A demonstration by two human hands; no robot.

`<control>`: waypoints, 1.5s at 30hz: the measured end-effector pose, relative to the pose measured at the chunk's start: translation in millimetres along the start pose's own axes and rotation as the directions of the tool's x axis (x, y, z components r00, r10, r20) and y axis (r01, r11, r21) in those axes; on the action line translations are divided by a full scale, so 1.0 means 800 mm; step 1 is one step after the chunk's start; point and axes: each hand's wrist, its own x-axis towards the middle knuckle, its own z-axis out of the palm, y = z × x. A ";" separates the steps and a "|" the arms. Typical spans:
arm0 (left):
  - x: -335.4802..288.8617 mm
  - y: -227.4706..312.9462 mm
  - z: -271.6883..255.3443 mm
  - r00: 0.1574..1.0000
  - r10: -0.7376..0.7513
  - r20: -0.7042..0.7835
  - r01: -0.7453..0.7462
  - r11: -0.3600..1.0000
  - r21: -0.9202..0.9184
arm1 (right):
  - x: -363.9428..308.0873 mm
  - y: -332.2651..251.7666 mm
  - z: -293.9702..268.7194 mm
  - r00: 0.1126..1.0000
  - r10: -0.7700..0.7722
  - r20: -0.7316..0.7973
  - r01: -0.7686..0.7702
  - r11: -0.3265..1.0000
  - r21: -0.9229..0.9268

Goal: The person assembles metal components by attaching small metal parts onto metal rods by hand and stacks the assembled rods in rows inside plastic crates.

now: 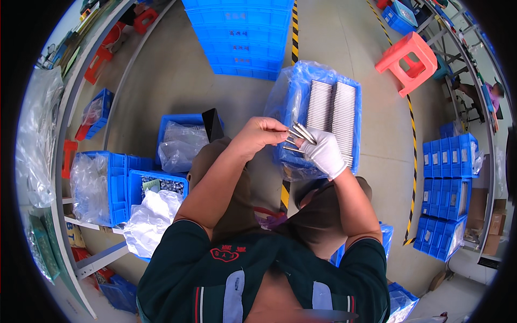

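My right hand (pixel 326 154), in a white glove, is closed around a small bundle of slim silvery metal rods (pixel 305 133). The rods fan out from the glove toward the left. My bare left hand (pixel 257 135) meets their ends with thumb and fingers pinched together; whatever sits between the fingertips is too small to make out. Both hands are over the near left edge of a blue crate (pixel 356 102) lined with clear plastic. Inside it, two long rows of closely packed metal rods (pixel 343 116) run away from me.
Tall stacked blue crates (pixel 242 35) stand ahead. To my left are a crate of small metal parts (pixel 171 185), white crumpled wrapping (pixel 153 218) and a crate with bagged pieces (pixel 183 142). A red stool (pixel 410 62) and more stacked crates (pixel 446 194) stand at right.
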 end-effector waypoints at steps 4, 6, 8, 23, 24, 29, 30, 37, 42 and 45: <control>-0.001 0.002 0.000 0.997 -0.076 0.021 0.078 0.991 -0.109 | -0.001 -0.001 0.000 0.990 0.124 0.062 -0.134 0.973 0.186; -0.002 0.002 0.004 0.995 -0.091 -0.028 0.090 0.995 -0.047 | -0.001 0.005 0.004 0.987 0.148 0.066 -0.160 0.960 0.229; -0.002 -0.006 0.009 0.998 -0.048 -0.033 0.047 0.998 -0.039 | 0.000 0.016 0.008 0.999 -0.024 -0.037 0.026 0.998 0.058; -0.003 0.004 0.006 0.999 0.028 -0.044 -0.029 0.999 -0.022 | 0.003 0.007 0.004 0.985 0.127 0.113 -0.146 0.972 0.182; -0.003 0.005 0.005 0.999 0.039 -0.037 -0.040 0.999 -0.018 | 0.003 0.007 0.005 0.986 0.124 0.107 -0.141 0.975 0.170; 0.000 -0.010 0.002 0.986 0.161 -0.033 -0.157 0.982 0.105 | 0.002 0.011 0.011 0.998 0.038 0.058 -0.042 0.996 0.076; -0.001 -0.007 0.003 0.988 0.151 -0.023 -0.149 0.986 0.072 | 0.002 0.008 0.009 0.992 0.092 0.082 -0.102 0.987 0.121; -0.005 0.009 -0.003 0.992 0.080 -0.096 -0.076 0.996 0.041 | 0.000 0.003 -0.004 0.910 0.180 0.373 -0.359 0.790 0.497; -0.005 0.009 -0.008 0.998 0.049 0.042 -0.047 0.998 -0.037 | -0.008 -0.010 -0.001 0.862 0.146 0.486 -0.427 0.727 0.539; -0.008 0.011 -0.009 0.996 0.032 0.087 -0.028 0.999 -0.040 | -0.007 -0.008 -0.004 0.840 0.143 0.523 -0.438 0.748 0.499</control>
